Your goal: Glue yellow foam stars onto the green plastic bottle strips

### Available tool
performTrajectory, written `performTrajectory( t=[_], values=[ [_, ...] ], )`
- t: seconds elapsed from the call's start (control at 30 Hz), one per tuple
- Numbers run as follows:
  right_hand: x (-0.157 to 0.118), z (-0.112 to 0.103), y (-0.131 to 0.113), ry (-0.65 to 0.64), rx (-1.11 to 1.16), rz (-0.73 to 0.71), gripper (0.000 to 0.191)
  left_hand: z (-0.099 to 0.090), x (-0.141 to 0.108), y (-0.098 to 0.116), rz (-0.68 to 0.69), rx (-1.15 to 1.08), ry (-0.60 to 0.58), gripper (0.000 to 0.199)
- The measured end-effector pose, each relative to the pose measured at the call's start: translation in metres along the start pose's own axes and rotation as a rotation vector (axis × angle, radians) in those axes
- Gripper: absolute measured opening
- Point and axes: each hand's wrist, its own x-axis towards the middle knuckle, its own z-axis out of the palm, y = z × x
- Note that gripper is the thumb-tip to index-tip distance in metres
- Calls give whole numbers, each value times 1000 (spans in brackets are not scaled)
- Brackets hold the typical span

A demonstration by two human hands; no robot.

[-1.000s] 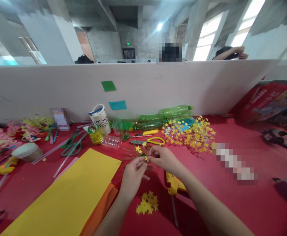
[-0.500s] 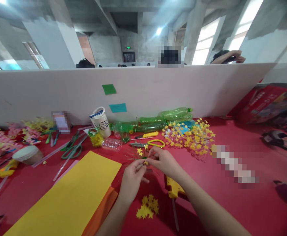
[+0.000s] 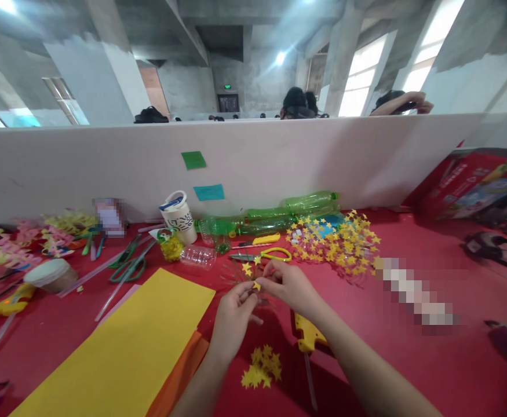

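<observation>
A small yellow star (image 3: 256,285) is pinched where the fingertips of my left hand (image 3: 231,317) and my right hand (image 3: 290,288) meet. Both hands are closed, and the fingers partly cover whatever lies between them. Thin, dark see-through strands (image 3: 231,271) fan out just behind the fingertips, with more yellow stars (image 3: 247,268) on them. Below my hands, a pile of loose yellow stars (image 3: 262,368) lies on the red table (image 3: 353,370). A yellow glue gun (image 3: 307,335) with a clear glue stick rests beneath my right forearm.
Yellow-handled scissors (image 3: 274,253) and a yellow cutter (image 3: 266,238) lie beyond my hands, before green plastic bottles (image 3: 270,225). A star-covered bunch (image 3: 338,243) spreads to the right. Yellow paper (image 3: 127,341) covers the left side. A white cup (image 3: 179,217) stands near the partition (image 3: 105,168).
My hands keep almost the same pose around the star. The view has shifted very slightly; nothing on the table has visibly moved.
</observation>
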Motion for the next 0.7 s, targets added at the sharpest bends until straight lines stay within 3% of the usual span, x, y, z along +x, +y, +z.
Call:
performTrajectory(
  t=[0.17,0.53,0.7],
  values=[
    [3,-11,1,87,95,27,21,-2,2,1,-31,-57,70,46],
    [4,-19,1,116,-21,25,17,-10,-1,18,-52,13,4,45],
    [4,-18,3,129,-121,-47,12,-10,-3,19,-9,65,6,43]
  ],
)
